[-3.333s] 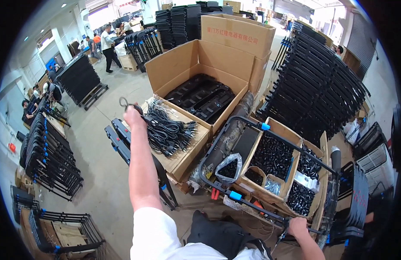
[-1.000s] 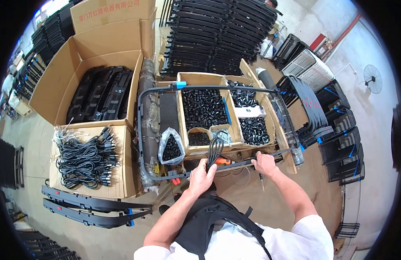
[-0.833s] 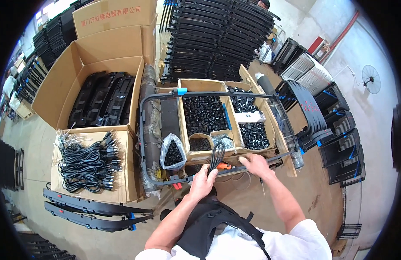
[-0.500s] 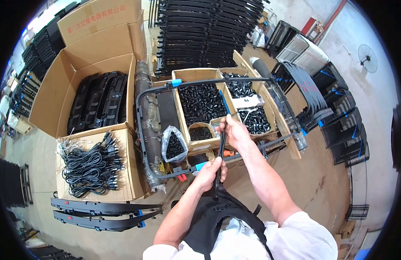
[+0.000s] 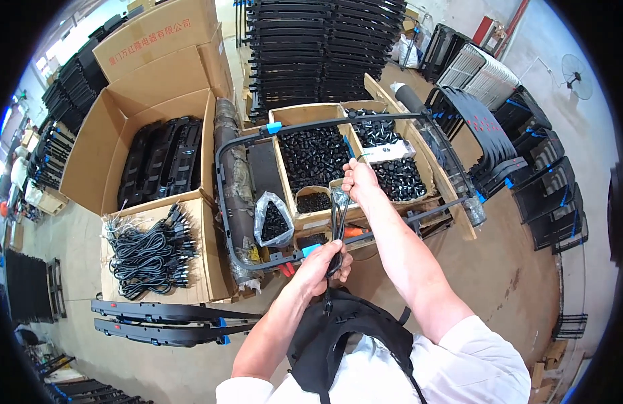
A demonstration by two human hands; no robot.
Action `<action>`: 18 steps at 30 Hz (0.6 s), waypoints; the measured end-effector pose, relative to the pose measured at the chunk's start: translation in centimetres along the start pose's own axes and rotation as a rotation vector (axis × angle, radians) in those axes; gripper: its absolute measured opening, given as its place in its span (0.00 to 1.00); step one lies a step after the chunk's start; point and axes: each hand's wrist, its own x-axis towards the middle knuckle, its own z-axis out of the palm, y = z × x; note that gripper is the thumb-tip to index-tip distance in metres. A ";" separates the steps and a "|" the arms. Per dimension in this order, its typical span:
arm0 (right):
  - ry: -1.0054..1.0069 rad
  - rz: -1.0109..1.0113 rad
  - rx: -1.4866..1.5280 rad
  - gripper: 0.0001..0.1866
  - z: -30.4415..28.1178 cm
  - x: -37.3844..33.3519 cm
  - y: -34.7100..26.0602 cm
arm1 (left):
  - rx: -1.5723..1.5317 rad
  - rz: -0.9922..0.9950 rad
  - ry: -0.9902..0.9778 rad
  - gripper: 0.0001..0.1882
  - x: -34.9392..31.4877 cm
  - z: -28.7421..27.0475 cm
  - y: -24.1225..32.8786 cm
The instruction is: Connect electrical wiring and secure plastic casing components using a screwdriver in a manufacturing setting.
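Clock positions are read from the left hand, 12 at top of view.

Left hand: fingers curled round a black cable, gripping it in a folded bunch. A short length hangs at 6 o'clock, in front of a black bag worn over a white shirt. Right hand: at 1 o'clock, fingers bent in and grasping the upper part of the same cable; the exact contact is partly hidden. Cable therefore runs between the two hands, over the near rail of a black tubular frame with blue clips.

Frame lies across a divided tray at 12 o'clock; black small parts fill its larger compartment. A white oblong piece sits among the parts at 1 o'clock. Orange tool near both hands, between 1 and 2. Clear plastic bag of black pieces between 10 and 11, inside the frame outline.

At 9 o'clock: pile of similar black cables on a carton. At 10: open cardboard box holding black moulded parts. Two black bars between 8 and 9, beside the carton. Wall fan well apart, 2 o'clock.
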 end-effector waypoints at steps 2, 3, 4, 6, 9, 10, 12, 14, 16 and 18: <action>-0.112 -0.072 -0.043 0.19 0.9 -1.5 0.2 | -0.045 -0.001 0.030 0.14 -0.3 0.0 -0.5; -0.221 -0.100 -0.118 0.20 1.4 -2.4 0.2 | -0.040 -0.003 0.040 0.14 -0.5 0.1 -0.8; -0.292 -0.084 -0.150 0.20 1.7 -3.3 -0.2 | -0.124 0.015 0.052 0.13 -0.6 0.4 -1.1; -0.366 -0.107 -0.282 0.21 2.0 -5.0 -1.0 | -0.243 0.054 0.017 0.14 0.3 0.4 -2.1; -0.214 -0.851 -1.235 0.29 -0.4 -6.6 0.3 | -0.180 0.167 0.186 0.15 1.1 1.8 -3.2; -0.247 -0.759 -1.300 0.34 -1.5 -8.3 -0.4 | -0.234 0.240 0.192 0.16 1.2 1.7 -3.3; -0.299 -0.436 -1.385 0.24 -2.2 -14.8 -2.8 | -0.236 0.301 0.239 0.16 1.5 2.1 -3.2; -0.510 -0.313 -1.478 0.26 -5.6 -17.3 -1.6 | -0.230 0.358 0.283 0.16 2.0 2.6 -3.3; -0.646 -0.470 -1.368 0.25 -8.1 -18.8 1.0 | -0.173 0.371 0.376 0.16 2.4 2.9 -3.9; -0.641 -0.432 -1.277 0.21 -8.7 -19.2 1.6 | -0.137 0.395 0.424 0.12 2.3 3.8 -4.1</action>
